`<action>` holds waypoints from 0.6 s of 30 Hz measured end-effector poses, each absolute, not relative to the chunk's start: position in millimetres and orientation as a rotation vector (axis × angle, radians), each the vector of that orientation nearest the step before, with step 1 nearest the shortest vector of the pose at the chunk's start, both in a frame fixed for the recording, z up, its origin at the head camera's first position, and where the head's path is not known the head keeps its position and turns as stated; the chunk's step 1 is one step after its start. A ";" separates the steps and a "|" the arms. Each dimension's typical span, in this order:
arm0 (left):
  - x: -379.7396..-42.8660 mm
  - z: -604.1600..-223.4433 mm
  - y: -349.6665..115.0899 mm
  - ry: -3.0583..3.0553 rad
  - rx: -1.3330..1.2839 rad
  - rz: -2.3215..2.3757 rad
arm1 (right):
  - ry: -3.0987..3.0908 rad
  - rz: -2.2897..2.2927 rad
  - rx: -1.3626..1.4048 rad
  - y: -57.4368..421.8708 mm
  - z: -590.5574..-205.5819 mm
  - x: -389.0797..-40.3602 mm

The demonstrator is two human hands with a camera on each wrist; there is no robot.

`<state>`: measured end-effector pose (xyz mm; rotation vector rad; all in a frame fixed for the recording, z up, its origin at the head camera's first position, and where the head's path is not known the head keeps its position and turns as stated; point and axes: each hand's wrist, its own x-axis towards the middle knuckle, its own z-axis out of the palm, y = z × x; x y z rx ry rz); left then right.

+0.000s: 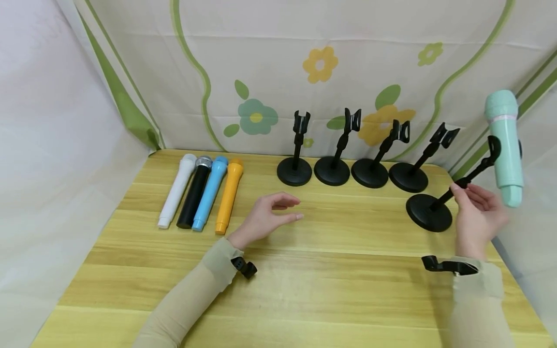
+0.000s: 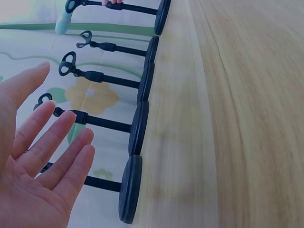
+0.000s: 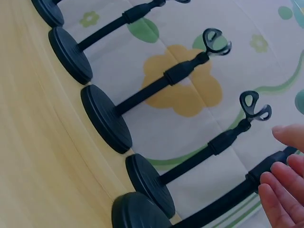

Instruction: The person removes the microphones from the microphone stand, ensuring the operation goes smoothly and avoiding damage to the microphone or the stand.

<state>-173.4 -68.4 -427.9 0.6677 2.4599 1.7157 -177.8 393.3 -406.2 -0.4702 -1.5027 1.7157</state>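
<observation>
A black microphone stand point(image 1: 429, 212) with a round base stands at the right of the table, bearing a mint-green microphone point(image 1: 505, 145) in its clip. My right hand point(image 1: 478, 212) holds this stand by its pole, fingers bent round one side and thumb on the other. In the right wrist view, the fingers point(image 3: 280, 190) overlap the pole's collar. My left hand point(image 1: 271, 215) hovers over the middle of the table with nothing in it, its palm and spread fingers showing in the left wrist view. Right of the orange microphone point(image 1: 229, 193), it is apart from everything.
White point(image 1: 177, 191), black point(image 1: 195, 193) and light-blue point(image 1: 210, 193) microphones lie beside the orange one at the left. Several black stands with vacant clips, among them the leftmost stand point(image 1: 294, 171), line the back edge before a flowered curtain point(image 1: 348, 29). Wooden table point(image 1: 296, 299) underneath.
</observation>
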 end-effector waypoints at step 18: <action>-172.8 -426.2 -69.6 2.468 0.663 1.729 | -1.695 1.792 -0.504 414.6 -419.4 -200.0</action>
